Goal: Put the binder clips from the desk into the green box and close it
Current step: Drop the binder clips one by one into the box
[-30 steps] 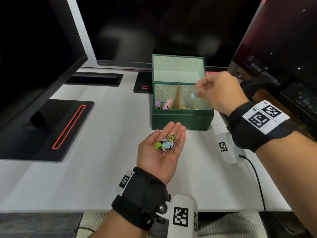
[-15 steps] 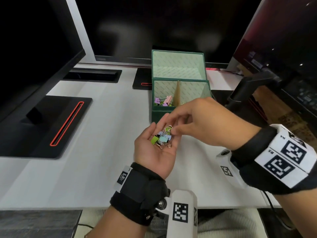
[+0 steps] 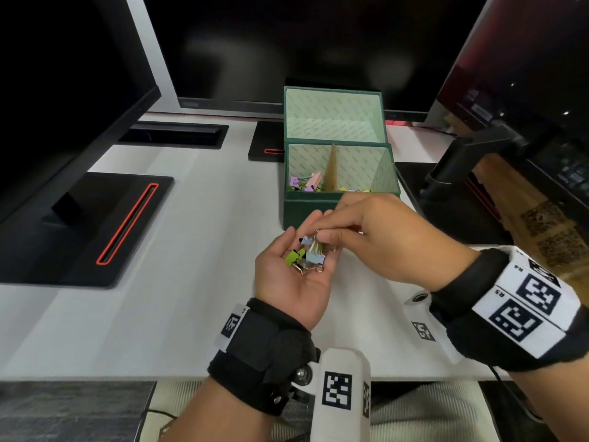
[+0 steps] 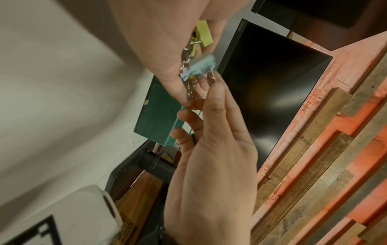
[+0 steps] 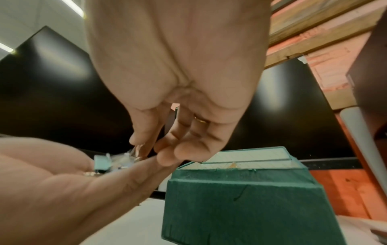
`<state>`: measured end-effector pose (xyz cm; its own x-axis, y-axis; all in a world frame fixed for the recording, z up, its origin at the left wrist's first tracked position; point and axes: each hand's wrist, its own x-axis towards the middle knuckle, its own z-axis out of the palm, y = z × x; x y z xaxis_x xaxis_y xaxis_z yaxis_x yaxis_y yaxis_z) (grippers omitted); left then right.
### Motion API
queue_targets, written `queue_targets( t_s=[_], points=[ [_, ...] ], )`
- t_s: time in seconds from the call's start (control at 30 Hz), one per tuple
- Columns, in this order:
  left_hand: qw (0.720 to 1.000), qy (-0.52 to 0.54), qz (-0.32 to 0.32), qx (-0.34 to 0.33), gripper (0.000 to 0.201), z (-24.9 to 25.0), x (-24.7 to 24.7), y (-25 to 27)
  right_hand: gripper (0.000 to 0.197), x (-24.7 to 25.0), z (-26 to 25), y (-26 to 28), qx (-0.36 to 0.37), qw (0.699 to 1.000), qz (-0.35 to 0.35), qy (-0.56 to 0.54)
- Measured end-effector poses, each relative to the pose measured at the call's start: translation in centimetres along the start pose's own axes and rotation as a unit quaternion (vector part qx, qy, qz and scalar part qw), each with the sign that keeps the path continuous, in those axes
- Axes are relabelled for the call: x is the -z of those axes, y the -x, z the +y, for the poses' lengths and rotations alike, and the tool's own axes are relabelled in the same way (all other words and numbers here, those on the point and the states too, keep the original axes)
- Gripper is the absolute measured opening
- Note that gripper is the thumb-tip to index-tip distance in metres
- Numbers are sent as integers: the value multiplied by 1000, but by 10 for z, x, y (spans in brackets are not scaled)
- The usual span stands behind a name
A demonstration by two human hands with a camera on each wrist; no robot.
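My left hand (image 3: pixel 291 282) is held palm up in front of the green box (image 3: pixel 306 213), with several coloured binder clips (image 3: pixel 306 256) lying in its relaxed palm. From above, my right hand (image 3: pixel 376 244) reaches down, and its thumb and forefinger pinch the wire handle of one binder clip (image 3: pixel 316 239) in the pile. The box stands open with its lid (image 3: pixel 333 116) tilted back, and more clips (image 3: pixel 304 183) lie in its left compartment. The left wrist view shows the clips (image 4: pixel 199 64) against the palm, and the right wrist view shows the pinch (image 5: pixel 138 152) beside the box (image 5: pixel 240 207).
A monitor base with a red stripe (image 3: pixel 95 224) sits on the white desk (image 3: pixel 191 298) at the left. Dark monitors (image 3: pixel 287 43) stand behind the box. A black monitor arm (image 3: pixel 462 161) rises at the right. The desk's front edge runs just below my wrists.
My right hand has come back from over the box to my left palm and taken a clip by its handle. The left hand has stayed roughly in place.
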<state>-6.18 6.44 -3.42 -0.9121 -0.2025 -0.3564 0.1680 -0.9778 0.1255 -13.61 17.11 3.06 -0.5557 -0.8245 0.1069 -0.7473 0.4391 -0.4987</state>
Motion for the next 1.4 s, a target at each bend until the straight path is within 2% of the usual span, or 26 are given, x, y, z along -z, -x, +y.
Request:
queue_targets(
  t_s=[0.2, 0.33, 0.43, 0.6, 0.67, 0.73, 0.8, 0.87, 0.97, 1.07, 1.17, 1.3, 1.4],
  points=[
    [1000, 0, -7, 5, 35, -2, -2, 3, 7, 4, -1, 2, -37, 986, 98, -126],
    [1000, -18, -4, 21, 43, -2, -2, 3, 3, 12, 0, 1, -53, 962, 162, -213],
    [999, -29, 9, 23, 39, 0, 2, 3, 4, 21, 14, -3, -85, 948, 233, -200],
    [999, -41, 20, 16, 37, 3, 6, 3, 3, 31, 44, -13, -175, 929, 295, -138],
    [999, -41, 22, 18, 37, 2, 6, 4, 7, 35, 49, -19, -199, 936, 273, -97],
    [999, -39, 24, 19, 37, 3, 5, 6, 28, 34, 49, -22, -209, 959, 192, -15],
    [999, -39, 23, 19, 37, 6, 4, 7, 39, 29, 38, -20, -188, 972, 136, 36],
    [999, -38, 27, 14, 37, 7, 6, 5, 34, 23, 25, -14, -132, 985, 109, 18],
    [999, -38, 35, 10, 40, 7, 11, 2, 24, 12, 3, -4, -52, 998, 3, -30],
    [998, -39, 43, 16, 37, 3, 12, 1, 26, -3, -4, 0, 10, 997, -78, 20],
    [998, -36, 50, 17, 37, 2, 9, 2, 29, -16, 1, -1, 25, 995, -69, 62],
    [999, -30, 31, 21, 50, 2, 5, 4, 21, -17, 2, -4, 32, 998, -38, 38],
    [999, -14, 36, 18, 40, 1, 4, 3, 15, -15, 1, -4, 29, 999, -29, 10]
  ],
)
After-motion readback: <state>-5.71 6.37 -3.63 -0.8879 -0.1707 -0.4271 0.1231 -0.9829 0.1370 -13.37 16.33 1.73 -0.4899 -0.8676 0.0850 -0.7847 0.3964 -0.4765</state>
